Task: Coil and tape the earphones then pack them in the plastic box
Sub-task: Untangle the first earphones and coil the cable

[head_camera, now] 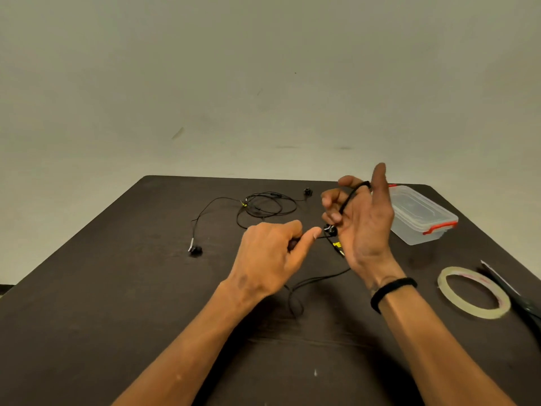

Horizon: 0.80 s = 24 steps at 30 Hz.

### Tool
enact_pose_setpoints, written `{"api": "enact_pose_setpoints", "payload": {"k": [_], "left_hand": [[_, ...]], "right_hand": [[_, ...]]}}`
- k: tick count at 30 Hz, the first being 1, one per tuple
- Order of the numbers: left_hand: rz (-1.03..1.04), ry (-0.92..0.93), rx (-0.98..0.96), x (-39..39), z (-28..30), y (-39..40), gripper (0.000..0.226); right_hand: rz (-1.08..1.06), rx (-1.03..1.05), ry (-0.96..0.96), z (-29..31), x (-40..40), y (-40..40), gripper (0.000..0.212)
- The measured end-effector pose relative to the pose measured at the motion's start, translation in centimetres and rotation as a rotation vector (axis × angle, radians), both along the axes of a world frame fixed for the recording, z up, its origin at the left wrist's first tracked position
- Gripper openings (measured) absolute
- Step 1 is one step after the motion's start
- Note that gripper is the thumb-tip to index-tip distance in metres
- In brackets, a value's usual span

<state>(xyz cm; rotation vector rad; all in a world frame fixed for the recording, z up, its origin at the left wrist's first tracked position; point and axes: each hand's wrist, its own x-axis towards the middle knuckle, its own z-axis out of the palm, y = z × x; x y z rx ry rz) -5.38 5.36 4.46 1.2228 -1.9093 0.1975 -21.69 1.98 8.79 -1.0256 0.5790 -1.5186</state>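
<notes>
My right hand (pixel 366 218) is raised palm-up above the dark table, with a black earphone cable (pixel 349 197) wound over its fingers and an earbud (pixel 330 230) hanging at the palm. My left hand (pixel 272 253) pinches the same cable just left of the earbud. The loose end of that cable (pixel 316 281) trails on the table below my hands. A second pair of black earphones (pixel 263 205) lies uncoiled farther back. The clear plastic box (pixel 421 215) with red clips stands closed at the right.
A roll of clear tape (pixel 472 291) lies flat at the right front, with black scissors (pixel 515 294) beside it near the table's right edge. The dark table (pixel 117 288) ends at a plain wall behind.
</notes>
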Motion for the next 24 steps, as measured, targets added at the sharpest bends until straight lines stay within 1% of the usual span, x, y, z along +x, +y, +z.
{"api": "enact_pose_setpoints", "payload": {"k": [2, 4, 6, 8, 9, 11, 13, 14, 16, 18, 19, 21, 22, 24], "left_hand": [[0.024, -0.007, -0.049, 0.7, 0.2, -0.2, 0.055], [0.072, 0.026, -0.096, 1.3, 0.6, -0.4, 0.054], [0.129, 0.092, -0.135, 2.0, 1.0, -0.6, 0.055], [0.18, 0.143, -0.169, 2.7, 1.5, -0.8, 0.056], [0.198, 0.167, -0.19, 3.0, 1.7, -0.8, 0.055], [0.222, 0.214, -0.234, 3.5, 2.1, -0.8, 0.053], [0.239, 0.245, -0.256, 3.8, 2.3, -0.8, 0.053], [0.246, 0.265, -0.262, 4.0, 2.4, -0.9, 0.053], [0.26, 0.329, -0.256, 4.3, 2.4, -1.0, 0.055], [0.274, 0.417, -0.226, 4.7, 2.4, -1.1, 0.056], [0.283, 0.454, -0.209, 4.8, 2.3, -1.2, 0.057], [0.277, 0.514, -0.176, 5.0, 2.0, -1.5, 0.06], [0.263, 0.537, -0.16, 5.0, 1.8, -1.6, 0.06], [0.237, 0.574, -0.12, 4.7, 1.6, -1.7, 0.061]], "right_hand": [[-0.02, -0.004, 0.118, -0.4, 0.4, 0.1, 0.065], [-0.065, -0.039, 0.313, -0.8, 0.6, 0.1, 0.07], [-0.137, -0.127, 0.611, -1.4, 0.6, 0.3, 0.074], [-0.191, -0.253, 0.913, -1.9, 0.6, 0.7, 0.066], [-0.189, -0.312, 1.03, -2.1, 0.7, 0.9, 0.063], [-0.15, -0.383, 1.176, -2.3, 1.3, 1.4, 0.061], [-0.103, -0.417, 1.233, -2.6, 2.1, 1.8, 0.064], [-0.086, -0.424, 1.242, -2.7, 2.5, 2.0, 0.069], [-0.013, -0.384, 1.208, -2.6, 3.3, 2.5, 0.084], [0.183, -0.266, 1.064, -2.0, 4.1, 3.1, 0.096], [0.318, -0.191, 0.951, -1.8, 4.4, 3.3, 0.096], [0.579, -0.038, 0.744, -1.5, 5.0, 3.6, 0.086], [0.695, 0.025, 0.643, -1.5, 5.2, 3.8, 0.081], [0.888, 0.116, 0.423, -1.5, 5.4, 4.1, 0.08]]}}
